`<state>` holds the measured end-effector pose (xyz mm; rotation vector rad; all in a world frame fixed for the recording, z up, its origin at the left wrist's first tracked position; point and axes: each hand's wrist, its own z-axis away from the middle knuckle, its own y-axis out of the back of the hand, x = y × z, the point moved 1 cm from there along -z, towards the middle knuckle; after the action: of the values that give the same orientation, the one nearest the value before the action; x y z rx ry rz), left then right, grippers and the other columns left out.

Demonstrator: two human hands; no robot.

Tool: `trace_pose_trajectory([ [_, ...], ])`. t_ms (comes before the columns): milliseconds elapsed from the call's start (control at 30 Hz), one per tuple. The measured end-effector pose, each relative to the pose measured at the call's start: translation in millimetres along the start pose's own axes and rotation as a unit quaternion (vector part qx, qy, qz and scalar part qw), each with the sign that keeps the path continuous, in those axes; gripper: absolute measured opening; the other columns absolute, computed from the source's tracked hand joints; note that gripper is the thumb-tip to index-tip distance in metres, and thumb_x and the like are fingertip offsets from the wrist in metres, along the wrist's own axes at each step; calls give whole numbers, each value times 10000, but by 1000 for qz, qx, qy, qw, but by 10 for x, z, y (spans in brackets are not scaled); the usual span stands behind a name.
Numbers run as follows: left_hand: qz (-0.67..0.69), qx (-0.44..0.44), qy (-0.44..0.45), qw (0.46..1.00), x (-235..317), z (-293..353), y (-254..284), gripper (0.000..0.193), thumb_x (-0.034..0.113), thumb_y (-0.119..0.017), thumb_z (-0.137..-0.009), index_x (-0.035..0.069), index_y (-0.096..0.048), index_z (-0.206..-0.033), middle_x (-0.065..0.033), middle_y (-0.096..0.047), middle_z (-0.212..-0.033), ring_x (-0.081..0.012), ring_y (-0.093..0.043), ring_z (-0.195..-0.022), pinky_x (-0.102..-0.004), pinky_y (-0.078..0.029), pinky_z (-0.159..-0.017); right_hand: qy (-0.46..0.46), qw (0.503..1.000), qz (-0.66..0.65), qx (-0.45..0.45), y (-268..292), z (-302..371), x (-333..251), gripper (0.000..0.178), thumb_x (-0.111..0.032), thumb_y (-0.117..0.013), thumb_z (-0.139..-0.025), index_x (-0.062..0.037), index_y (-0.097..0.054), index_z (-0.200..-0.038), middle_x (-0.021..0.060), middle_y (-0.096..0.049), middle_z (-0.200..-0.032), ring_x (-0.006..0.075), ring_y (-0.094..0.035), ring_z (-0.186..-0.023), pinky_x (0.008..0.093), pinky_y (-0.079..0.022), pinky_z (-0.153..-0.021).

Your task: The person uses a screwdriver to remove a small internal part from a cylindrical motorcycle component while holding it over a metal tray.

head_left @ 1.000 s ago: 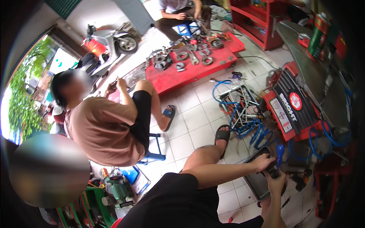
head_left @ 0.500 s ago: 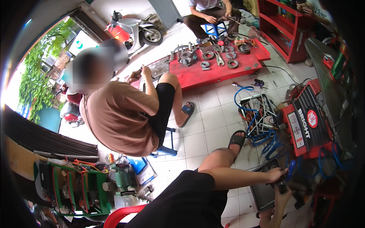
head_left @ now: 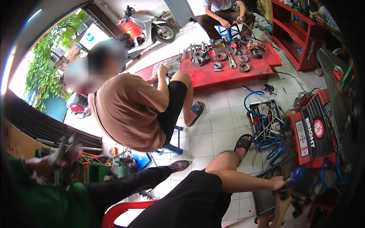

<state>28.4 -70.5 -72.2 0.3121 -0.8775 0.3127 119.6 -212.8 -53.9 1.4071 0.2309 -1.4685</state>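
My left hand [head_left: 278,183] reaches in above the dark grey tray [head_left: 263,203], its fingers closed over the top of a small dark, rounded part [head_left: 282,194]. From below, my right hand [head_left: 283,205] wraps round the same part. Its exact kind is too dark and too covered by fingers to tell. Just beyond my left fingertips is a blue handle-shaped thing [head_left: 295,176]; whether I touch it cannot be made out. Other dark parts lie in the tray's far end.
A toolbox of wrenches [head_left: 264,117], a blue coiled hose [head_left: 275,148] and a red-black machine [head_left: 313,131] stand ahead. A person in brown [head_left: 129,110] sits left on a blue stool [head_left: 176,140]. Metal parts cover a red platform [head_left: 201,76]. Someone in green [head_left: 57,201] passes close left.
A person in green has come in at the lower left, with blurred hands carrying something. My view has shifted a little left. Both my hands stay on the dark part.
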Motion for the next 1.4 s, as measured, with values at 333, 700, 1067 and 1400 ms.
trace_pose_trajectory([
  [333,1,-13,8,1000,-28,-19,-83,902,750,-275,-926,-56,-579,-1195,-262,-590,-1247,-416,-559,-1191,-470,-424,-1006,-20,994,-97,-50,41,-51,247,532,-194,-886,-695,87,-610,-1053,125,-688,-990,190,-643,-936,339,-509,-814],
  [700,80,29,18,996,-206,-157,-60,966,771,-292,-912,-60,-504,-1357,-282,-491,-1405,-381,-476,-1323,-423,-374,-1093,-43,986,-159,-21,-145,-33,348,407,38,-773,-739,30,-634,-1121,88,-688,-1058,178,-658,-944,307,-514,-853],
  [1067,264,-54,53,961,-313,-270,-172,619,592,-433,-995,37,-608,-1203,-73,-677,-1084,-157,-632,-956,-292,-480,-864,-96,992,-78,-13,32,23,113,299,-184,-855,-710,49,-721,-843,103,-725,-775,148,-658,-675,326,-509,-635],
  [1400,254,-30,46,966,-154,-45,-72,664,573,-361,-1022,28,-511,-1369,-123,-570,-1358,-214,-508,-1260,-348,-329,-1083,-99,994,-44,-25,22,75,-50,308,-211,-850,-725,51,-724,-827,99,-714,-733,130,-639,-647,317,-502,-633],
])
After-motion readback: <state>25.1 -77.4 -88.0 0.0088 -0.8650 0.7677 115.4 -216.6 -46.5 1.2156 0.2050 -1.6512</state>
